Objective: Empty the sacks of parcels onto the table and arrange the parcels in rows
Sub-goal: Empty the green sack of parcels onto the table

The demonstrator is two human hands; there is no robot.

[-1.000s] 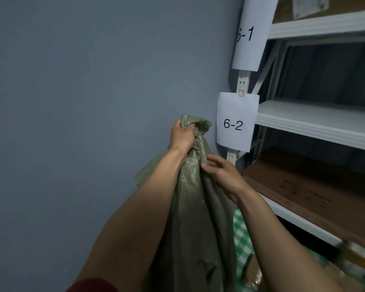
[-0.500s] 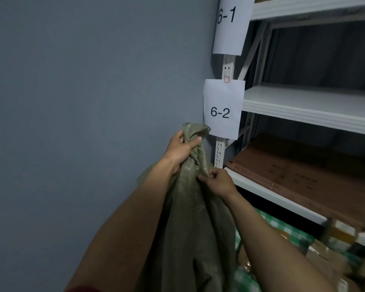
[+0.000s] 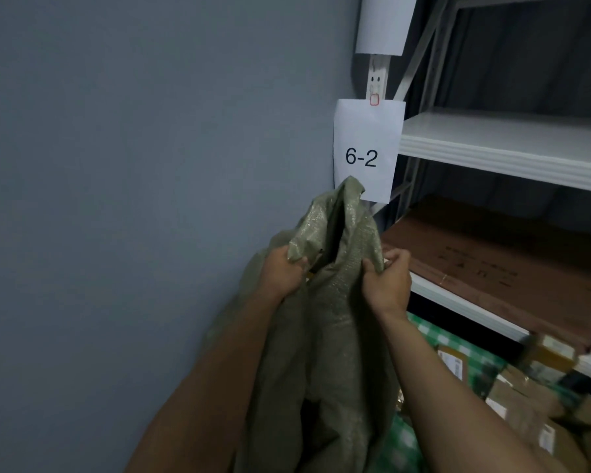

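You hold the sack (image 3: 325, 322) up in front of you with both arms raised, its top corner reaching the lower edge of the 6-2 label (image 3: 367, 148). Your left hand (image 3: 284, 273) is bunched round the sack's left fold, fingers curled tight into the cloth. Your right hand (image 3: 386, 285) grips the right fold, thumb and fingers closed on the weave. Between your hands the sack's top gapes in a dark slit. The sack hangs down between your forearms. Right of the sack, parcels (image 3: 522, 407) lie on a green checked table (image 3: 427, 331), low under the shelf (image 3: 505, 145). A brown board (image 3: 492, 257) lies on the shelf level just right of your right hand. Left of the sack is the wall (image 3: 133, 199).
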